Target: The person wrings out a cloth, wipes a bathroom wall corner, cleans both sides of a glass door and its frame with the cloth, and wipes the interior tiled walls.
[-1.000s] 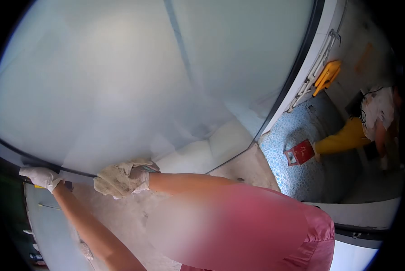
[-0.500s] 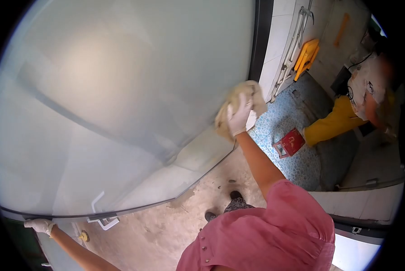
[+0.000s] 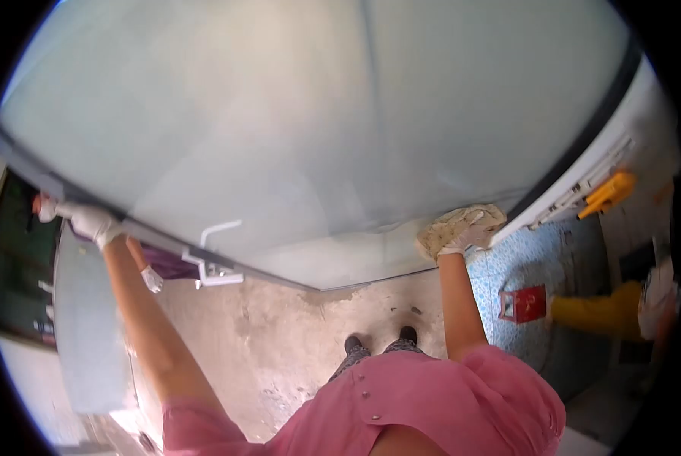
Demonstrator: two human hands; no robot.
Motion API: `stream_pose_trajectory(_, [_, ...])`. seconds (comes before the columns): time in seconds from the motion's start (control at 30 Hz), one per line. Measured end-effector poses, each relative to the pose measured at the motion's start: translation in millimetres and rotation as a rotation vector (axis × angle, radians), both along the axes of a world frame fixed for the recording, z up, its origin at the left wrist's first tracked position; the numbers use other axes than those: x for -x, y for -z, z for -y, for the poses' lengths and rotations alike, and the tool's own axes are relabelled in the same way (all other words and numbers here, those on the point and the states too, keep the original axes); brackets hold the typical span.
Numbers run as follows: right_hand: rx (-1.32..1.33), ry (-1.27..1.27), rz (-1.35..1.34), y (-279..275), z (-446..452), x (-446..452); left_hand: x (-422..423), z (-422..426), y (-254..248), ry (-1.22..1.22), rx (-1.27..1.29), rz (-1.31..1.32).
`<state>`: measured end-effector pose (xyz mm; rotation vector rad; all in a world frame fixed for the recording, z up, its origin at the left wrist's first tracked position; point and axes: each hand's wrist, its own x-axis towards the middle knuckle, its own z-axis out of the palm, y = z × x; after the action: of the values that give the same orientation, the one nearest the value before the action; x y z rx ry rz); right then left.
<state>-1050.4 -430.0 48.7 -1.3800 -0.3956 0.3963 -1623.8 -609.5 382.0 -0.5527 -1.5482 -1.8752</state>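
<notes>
A large frosted glass door with a dark frame fills the upper view. At its left edge, my left hand in a white glove is wrapped around the frame. My right hand, also gloved, presses a beige cloth against the lower right of the glass, near the door's right edge. A white handle is fixed on the lower frame, between my two hands.
Another person's gloved hand shows beyond the frame at the left. At the right, a person in yellow trousers is beside a red box on blue patterned floor. A folded yellow seat hangs on the wall.
My right hand and the cloth went from the left part of the glass to its right side. The view has turned, and another person's gloved hand has appeared at the left.
</notes>
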Motion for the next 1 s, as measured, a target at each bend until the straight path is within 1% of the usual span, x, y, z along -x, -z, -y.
stream_pose_trajectory(0.07, [-0.070, -0.064, 0.139, -28.5, 25.6, 46.6, 7.0, 3.5, 5.5, 0.044, -0.009, -0.049])
stream_pose_trajectory(0.1, [-0.111, -0.090, 0.213, -42.1, 38.6, 68.8, -34.4, 1.3, -7.1, 0.099, -0.022, 0.116])
stream_pose_trajectory(0.17, [-0.199, -0.137, 0.420, -67.6, 65.1, 117.3, -27.4, 4.0, -4.0, 0.102, 0.022, 0.136])
stream_pose_trajectory(0.2, [-0.230, -0.159, 0.542, -78.4, 79.3, 140.4, -14.6, -0.6, 2.8, -0.019, 0.058, -0.018])
stream_pose_trajectory(0.23, [-0.264, -0.162, 0.719, -87.5, 91.8, 163.5, -3.7, 0.2, 10.6, -0.141, 0.098, -0.172])
stream_pose_trajectory(0.3, [-0.340, -0.159, 1.075, -101.9, 116.7, 210.1, -46.0, 5.3, -4.6, 0.129, -0.087, -0.037])
stream_pose_trajectory(0.33, [-0.382, -0.150, 1.254, -105.6, 125.9, 229.6, -51.1, 8.6, -6.8, 0.130, -0.058, 0.005])
stream_pose_trajectory(0.37, [-0.578, -0.150, 1.264, -94.2, 122.9, 253.4, -50.9, 9.9, -8.3, 0.135, -0.033, 0.047])
stream_pose_trajectory(0.43, [-0.827, -0.167, 1.612, -99.4, 126.3, 280.4, -41.5, 8.8, -6.2, 0.197, -0.070, -0.002])
stream_pose_trajectory(0.47, [-0.838, -0.178, 1.620, -99.0, 127.7, 293.8, -37.9, 9.3, -4.8, 0.152, -0.019, 0.003])
stream_pose_trajectory(0.5, [-0.904, -0.350, 1.625, -98.7, 130.0, 305.6, -42.9, 11.9, -7.2, 0.165, 0.003, 0.040])
stream_pose_trajectory(0.53, [-0.966, -0.524, 1.620, -97.8, 133.2, 312.9, -46.2, 11.6, -7.7, 0.190, -0.018, 0.017])
stream_pose_trajectory(0.57, [-0.977, -0.536, 1.623, -99.2, 138.6, 315.7, -44.1, 11.3, -7.1, 0.215, -0.042, -0.007])
stream_pose_trajectory(0.6, [-0.579, -1.128, 1.703, -103.9, 143.6, 314.6, -35.8, 8.8, -5.5, 0.190, -0.048, -0.019])
stream_pose_trajectory(0.67, [-0.733, -1.283, 1.485, -21.2, 129.0, 326.4, -27.0, 2.1, -2.1, 0.179, -0.090, -0.054])
stream_pose_trajectory(0.7, [-0.746, -1.288, 1.490, -39.3, 142.4, 324.6, -25.4, 4.1, -1.0, 0.179, -0.020, -0.001])
stream_pose_trajectory(0.77, [-0.234, -1.412, 1.661, -76.0, 161.0, 326.7, -27.0, 3.2, -1.1, 0.119, -0.009, 0.014])
stream_pose_trajectory(0.8, [-0.225, -1.554, 1.519, -76.4, 159.3, 338.6, -28.4, 2.9, -0.7, 0.108, -0.005, 0.030])
stream_pose_trajectory(0.83, [-0.236, -1.560, 1.525, -74.3, 161.0, 348.3, -30.7, 1.5, -1.1, 0.172, -0.066, 0.033])
stream_pose_trajectory(0.9, [-0.524, -1.538, 1.242, -64.2, 165.7, 365.0, -30.8, 2.0, 0.0, 0.229, -0.080, 0.070])
stream_pose_trajectory(0.97, [-0.446, -1.613, 1.162, -25.1, 159.2, 382.5, -26.7, 1.9, 2.1, 0.231, -0.062, 0.055])
stream_pose_trajectory(1.0, [-0.962, -1.057, 2.027, -7.0, 153.6, 390.9, -24.9, 2.5, 1.3, 0.239, -0.048, 0.044])
